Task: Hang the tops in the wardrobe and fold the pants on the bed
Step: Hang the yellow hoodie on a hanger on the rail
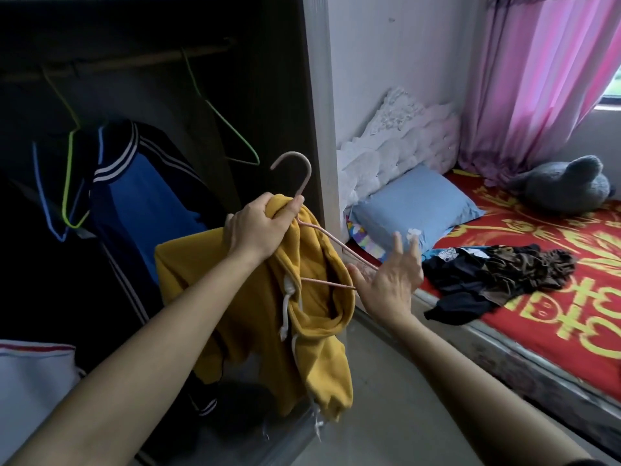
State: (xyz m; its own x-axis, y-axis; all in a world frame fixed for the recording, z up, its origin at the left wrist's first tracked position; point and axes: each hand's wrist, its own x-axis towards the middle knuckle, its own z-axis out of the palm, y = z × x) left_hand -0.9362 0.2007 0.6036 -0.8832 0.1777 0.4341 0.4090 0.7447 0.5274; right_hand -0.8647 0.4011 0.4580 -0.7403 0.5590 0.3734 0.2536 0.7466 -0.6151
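Gripping the pink hanger [304, 210] neck and the mustard hoodie [268, 317] collar together, your left hand [258, 227] keeps the garment from sliding off; your right hand [389, 280], fingers spread, steadies the hanger's exposed arm before the wardrobe rail [134, 60].

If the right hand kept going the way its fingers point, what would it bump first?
Probably the blue pillow. The right hand is open and aims up toward it, though depth is unclear.
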